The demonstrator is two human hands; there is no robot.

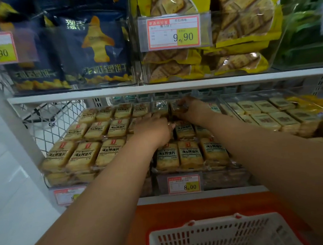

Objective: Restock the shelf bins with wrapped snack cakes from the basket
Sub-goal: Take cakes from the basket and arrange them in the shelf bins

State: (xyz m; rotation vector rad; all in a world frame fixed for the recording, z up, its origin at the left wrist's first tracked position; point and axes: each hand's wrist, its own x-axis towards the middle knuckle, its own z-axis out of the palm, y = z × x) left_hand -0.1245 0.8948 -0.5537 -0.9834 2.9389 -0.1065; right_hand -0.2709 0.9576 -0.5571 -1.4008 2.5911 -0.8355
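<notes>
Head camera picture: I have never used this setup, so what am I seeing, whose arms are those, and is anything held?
There is no machine here. A person wears one wide-angle camera on the head, looking forward and down. Both bare arms reach into a clear plastic shelf bin of yellow wrapped snack cakes. The left hand lies among the packs in the middle; whether it grips one is unclear. The right hand curls round a darker wrapped cake at the back row. Below stands a white plastic basket with red rim. Above are navy snack bags and yellow cracker bags.
</notes>
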